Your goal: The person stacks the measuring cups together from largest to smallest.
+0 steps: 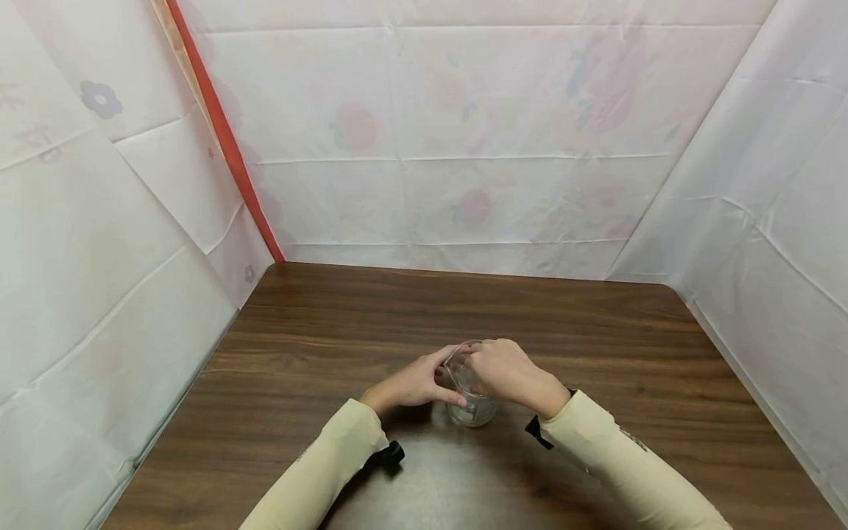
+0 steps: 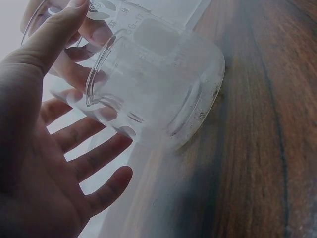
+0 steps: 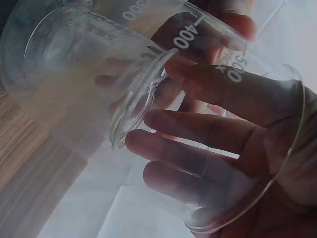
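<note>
A large clear glass beaker (image 1: 472, 414) with white volume marks stands on the table, a smaller glass beaker (image 3: 106, 64) nested inside it. My left hand (image 1: 414, 380) holds the large beaker from the left near its rim, thumb on the near side and fingers round the far side. From above, my right hand (image 1: 506, 369) reaches into the large beaker's mouth. In the right wrist view its thumb and fingertips pinch at the small beaker's rim, seen through the glass. The left wrist view shows the small beaker low inside the large beaker's wall (image 2: 210, 74).
The dark wood-grain table (image 1: 318, 316) extends round the beakers. White printed sheets (image 1: 424, 110) hang at the back and both sides, and a red strip (image 1: 225, 140) runs down the back left corner. Black straps (image 1: 539, 433) sit at the wrists.
</note>
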The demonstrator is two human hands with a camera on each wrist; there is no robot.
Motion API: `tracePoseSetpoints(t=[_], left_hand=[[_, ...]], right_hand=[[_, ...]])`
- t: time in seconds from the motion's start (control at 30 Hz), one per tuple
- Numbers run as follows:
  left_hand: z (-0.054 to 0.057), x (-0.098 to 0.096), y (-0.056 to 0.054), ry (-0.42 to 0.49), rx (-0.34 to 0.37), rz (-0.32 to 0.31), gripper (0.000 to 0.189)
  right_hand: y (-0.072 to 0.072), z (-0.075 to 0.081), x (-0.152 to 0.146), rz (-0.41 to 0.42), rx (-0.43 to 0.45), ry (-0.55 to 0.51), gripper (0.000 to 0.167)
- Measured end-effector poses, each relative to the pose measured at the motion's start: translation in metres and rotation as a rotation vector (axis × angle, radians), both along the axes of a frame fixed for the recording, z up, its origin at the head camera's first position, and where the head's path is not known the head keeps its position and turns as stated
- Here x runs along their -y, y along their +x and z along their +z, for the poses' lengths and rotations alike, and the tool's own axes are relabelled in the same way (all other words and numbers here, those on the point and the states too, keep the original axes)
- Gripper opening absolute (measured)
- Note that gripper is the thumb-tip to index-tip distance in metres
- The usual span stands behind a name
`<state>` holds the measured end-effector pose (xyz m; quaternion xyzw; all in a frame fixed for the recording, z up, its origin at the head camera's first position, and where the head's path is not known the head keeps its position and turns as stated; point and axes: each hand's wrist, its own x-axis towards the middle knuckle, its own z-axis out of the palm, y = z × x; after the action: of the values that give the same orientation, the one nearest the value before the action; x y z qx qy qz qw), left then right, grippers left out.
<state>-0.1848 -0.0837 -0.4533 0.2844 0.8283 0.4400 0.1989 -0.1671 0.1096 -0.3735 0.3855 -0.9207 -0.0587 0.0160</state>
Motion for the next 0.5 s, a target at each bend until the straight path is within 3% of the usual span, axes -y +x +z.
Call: tracePoseSetpoints(t=[0.27, 0.5], left_hand=[[-0.0003, -0.0005, -0.0014, 0.013, -0.026, -0.011, 0.092], [-0.0002, 0.0007, 0.0008, -0.009, -0.007, -0.002, 0.094]], right_hand=[[0.0023, 0.0016, -0.0038, 0.005, 0.003, -0.126, 0.03], [0.0021, -0.0003, -0.0083, 0.008, 0.027, -0.214, 0.027]])
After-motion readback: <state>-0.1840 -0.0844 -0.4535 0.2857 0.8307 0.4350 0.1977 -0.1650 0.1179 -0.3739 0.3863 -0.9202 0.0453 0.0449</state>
